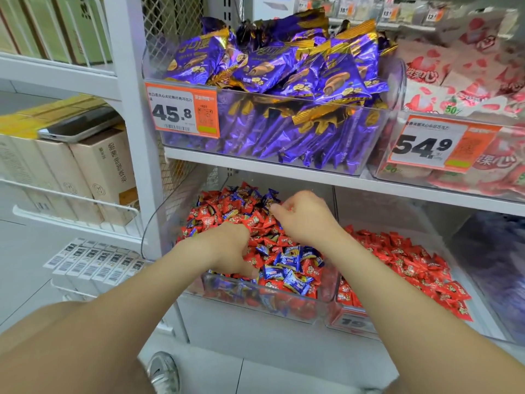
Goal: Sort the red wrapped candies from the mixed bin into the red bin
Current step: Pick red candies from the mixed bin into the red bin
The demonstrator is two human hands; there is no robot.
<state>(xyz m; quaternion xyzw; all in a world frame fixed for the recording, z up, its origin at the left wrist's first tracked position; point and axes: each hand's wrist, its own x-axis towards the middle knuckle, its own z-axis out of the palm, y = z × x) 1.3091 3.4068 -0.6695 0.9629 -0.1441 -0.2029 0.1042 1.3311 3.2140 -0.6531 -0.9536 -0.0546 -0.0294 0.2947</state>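
From your head camera, the mixed bin (324, 288) sits on the lower shelf, a clear tub heaped with red wrapped candies (257, 220) and blue wrapped candies (287, 258) jumbled together. Both your hands are inside it.

Your left hand (227, 245) is near the front of the mixed bin, knuckles up. Its fingers are curled down into the pile and the thumb points toward the front wall. The fingertips are buried, so I cannot tell whether they grip a candy.

Your right hand (301, 217) is farther back in the mixed bin, over the rear of the heap. Its fingers are curled in and the thumb reaches left against the wrappers. Whether it pinches one is hidden.

The red bin (349, 318) stands just beside the mixed bin on its right, touching it, and holds only red candies.

Directly above the mixed bin, a clear tub of purple packets (270, 72) carries an orange price tag (181, 112) reading 45.8.
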